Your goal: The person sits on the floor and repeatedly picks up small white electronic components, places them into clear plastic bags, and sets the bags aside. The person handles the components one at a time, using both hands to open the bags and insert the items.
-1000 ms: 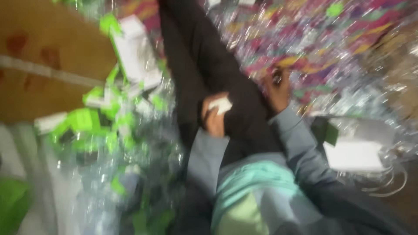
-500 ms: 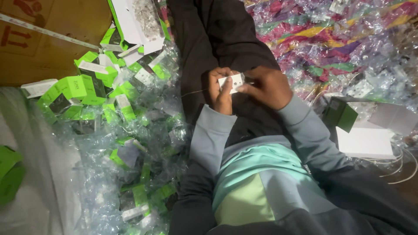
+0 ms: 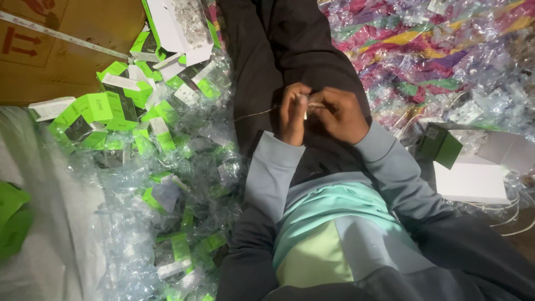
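green boxes (image 3: 95, 111) beside lap, fingers (image 3: 301, 103) pinching, perhaps, cord (image 3: 253, 114)

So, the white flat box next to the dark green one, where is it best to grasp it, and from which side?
Probably by its two long edges, coming from above: the white flat box lies flat with its broad top bare. The dark green box crowds its far-left corner, and thin white cables trail along the right side.

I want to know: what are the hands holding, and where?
Both hands, left hand and right hand, pinch a small white item by its ends between fingertips.
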### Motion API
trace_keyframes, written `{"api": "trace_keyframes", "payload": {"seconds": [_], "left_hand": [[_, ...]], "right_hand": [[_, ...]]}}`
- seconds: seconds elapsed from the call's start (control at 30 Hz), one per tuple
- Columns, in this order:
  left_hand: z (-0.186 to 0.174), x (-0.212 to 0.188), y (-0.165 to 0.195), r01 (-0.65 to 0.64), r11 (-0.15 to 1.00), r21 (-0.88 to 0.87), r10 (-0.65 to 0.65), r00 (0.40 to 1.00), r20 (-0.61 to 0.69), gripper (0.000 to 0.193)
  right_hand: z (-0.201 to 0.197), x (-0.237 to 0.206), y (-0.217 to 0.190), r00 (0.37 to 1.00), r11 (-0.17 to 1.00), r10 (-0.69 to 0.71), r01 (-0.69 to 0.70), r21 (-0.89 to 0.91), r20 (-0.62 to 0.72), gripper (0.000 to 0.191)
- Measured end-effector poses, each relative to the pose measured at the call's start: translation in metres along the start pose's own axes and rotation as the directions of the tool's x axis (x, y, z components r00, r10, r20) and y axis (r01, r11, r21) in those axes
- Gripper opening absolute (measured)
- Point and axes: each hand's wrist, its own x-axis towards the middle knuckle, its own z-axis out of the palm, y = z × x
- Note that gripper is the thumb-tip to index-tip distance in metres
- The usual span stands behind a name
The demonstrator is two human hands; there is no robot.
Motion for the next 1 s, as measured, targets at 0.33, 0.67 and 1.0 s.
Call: {"api": "trace_keyframes", "payload": {"seconds": [0.33, 0.67, 1.0], "left_hand": [[-0.003, 0.004, 0.002, 0.26, 0.919, -0.297, -0.259, 0.965, 0.043, 0.054], [-0.009, 0.009, 0.012, 0.289, 0.817, -0.498, -0.251, 0.957, 0.143, 0.05], [-0.001, 0.005, 0.019, 0.298, 0.911, -0.287, -0.3, 0.953, 0.037, 0.044]], "right_hand": [[0.008, 0.004, 0.027, 0.969, 0.989, 0.06, -0.089, -0.115, -0.238, 0.006], [-0.038, 0.007, 0.075, 0.946, 0.96, 0.25, -0.214, 0.182, -0.205, 0.015], [-0.096, -0.029, 0.178, 0.511, 0.706, 0.634, -0.077, 0.704, -0.58, 0.042]]}}
